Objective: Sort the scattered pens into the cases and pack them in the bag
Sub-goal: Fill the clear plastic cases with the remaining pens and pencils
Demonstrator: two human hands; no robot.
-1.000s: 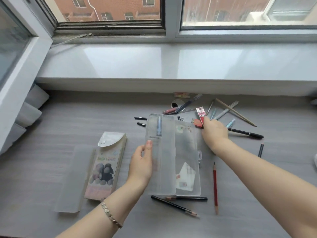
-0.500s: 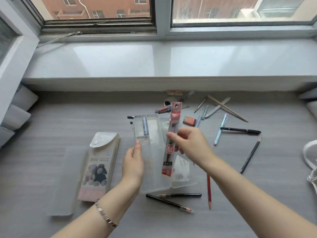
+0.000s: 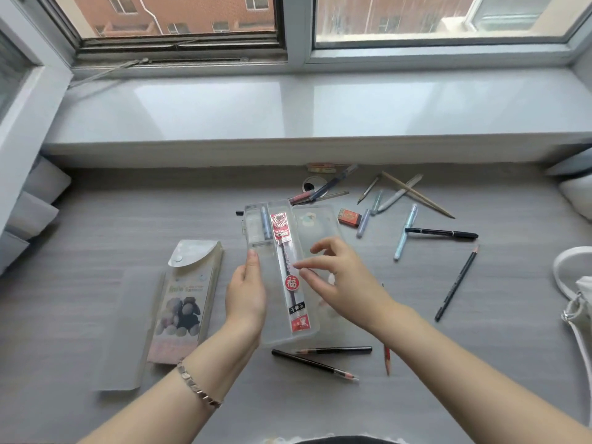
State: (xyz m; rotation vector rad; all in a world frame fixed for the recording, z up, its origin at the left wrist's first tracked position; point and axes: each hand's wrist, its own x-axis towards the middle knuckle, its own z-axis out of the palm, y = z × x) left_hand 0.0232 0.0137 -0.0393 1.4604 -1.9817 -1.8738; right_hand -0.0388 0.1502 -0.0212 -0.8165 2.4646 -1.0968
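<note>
Frosted clear case (image 3: 272, 328), red-white refill pack (image 3: 290, 270), grey desk (image 3: 96, 225)

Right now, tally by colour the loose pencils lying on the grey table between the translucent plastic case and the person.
Slim black pencils: 2
Red wooden pencil: 1
Total: 3

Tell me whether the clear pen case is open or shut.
Open. The lid lies spread flat beside the tray, where the red-packaged pen rests uncovered.
</note>
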